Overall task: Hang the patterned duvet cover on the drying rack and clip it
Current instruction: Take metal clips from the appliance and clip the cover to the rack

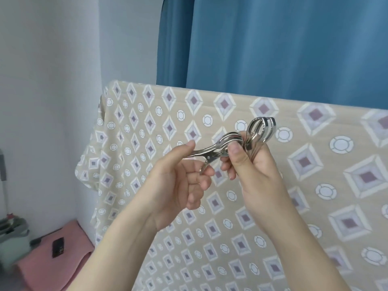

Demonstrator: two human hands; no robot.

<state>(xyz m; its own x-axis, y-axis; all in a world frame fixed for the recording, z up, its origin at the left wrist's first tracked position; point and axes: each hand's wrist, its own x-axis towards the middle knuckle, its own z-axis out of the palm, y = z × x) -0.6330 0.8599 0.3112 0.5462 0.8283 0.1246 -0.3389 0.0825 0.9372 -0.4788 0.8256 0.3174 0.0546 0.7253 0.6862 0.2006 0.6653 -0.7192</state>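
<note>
Fabric: beige patterned duvet cover (241, 185), printed with diamonds and rings, already draped over a high horizontal edge and hanging down; the drying rack beneath it is hidden, so its bar shows only as the fold line along the top.
Handling (judged): soft, limp and light cloth; likely to creep off a smooth bar unless pinched at the top fold, where the layers lie over the support.
Clip in hand: metal clip (212, 150), stiff, springy, shiny and probably slippery; best squeezed at its two handle ends so the looped jaws part.
Spare clips: further metal clips (261, 129), bunched together, loops upward.
Left hand (178, 175): fingers and thumb curled round the handle end of the metal clip.
Right hand (249, 164): thumb pressing the clip's looped end, fingers closed round the spare clips.
Position: both hands well in front of the cover, below its top fold, not touching it.
Surroundings: blue curtain (273, 43) behind; pink cloth (48, 267) at lower left.
</note>
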